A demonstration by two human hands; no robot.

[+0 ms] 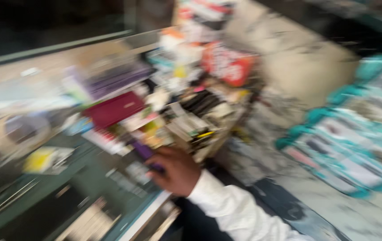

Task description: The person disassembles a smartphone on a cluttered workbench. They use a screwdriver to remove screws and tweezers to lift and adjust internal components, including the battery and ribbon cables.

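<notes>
The whole view is smeared by motion, so only broad shapes can be read. The counter (88, 178) fills the left half, a dark green glass-topped surface with a pale metal edge, hard and smooth by the look of it. On the right, well apart, lie stacked packets with teal borders (356, 143) on a pale mottled floor. A heap of small boxes and packets crowds the far middle of the counter, among them a flat maroon box (115, 108) and a red packet (229, 64) further off; all look like light card or plastic.

One hand (177, 172), in a white sleeve, reaches in from the near right; which of the person's hands it is cannot be told. Its fingers are curled around a small purple item (145, 154) at the near edge of the heap, just above the glass. That item seems slim, stiff and light, probably slick-skinned; a pinch across its narrow sides would likely hold it best. Its exact kind is lost in the blur.
</notes>
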